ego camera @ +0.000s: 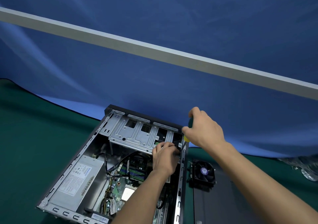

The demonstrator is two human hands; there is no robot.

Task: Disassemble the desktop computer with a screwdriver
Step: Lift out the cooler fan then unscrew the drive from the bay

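Note:
The open desktop computer case (56, 186) lies on its side on a green mat, showing the silver drive cage (134, 134), the power supply (80, 177) and the green motherboard (120, 187). My right hand (204, 129) grips the green and yellow handle of a screwdriver (186, 138) above the case's far right corner. Its shaft slants down to the case's right rail. My left hand (165, 158) reaches inside the case, its fingers curled at the spot where the screwdriver tip meets the drive cage; what they pinch is hidden.
A removed black cooling fan (203, 172) sits on a dark side panel (222, 206) right of the case. Crumpled clear plastic (308, 170) lies at the far right. A blue cloth backdrop (154, 77) with a grey bar (154, 49) rises behind the green mat (25, 129).

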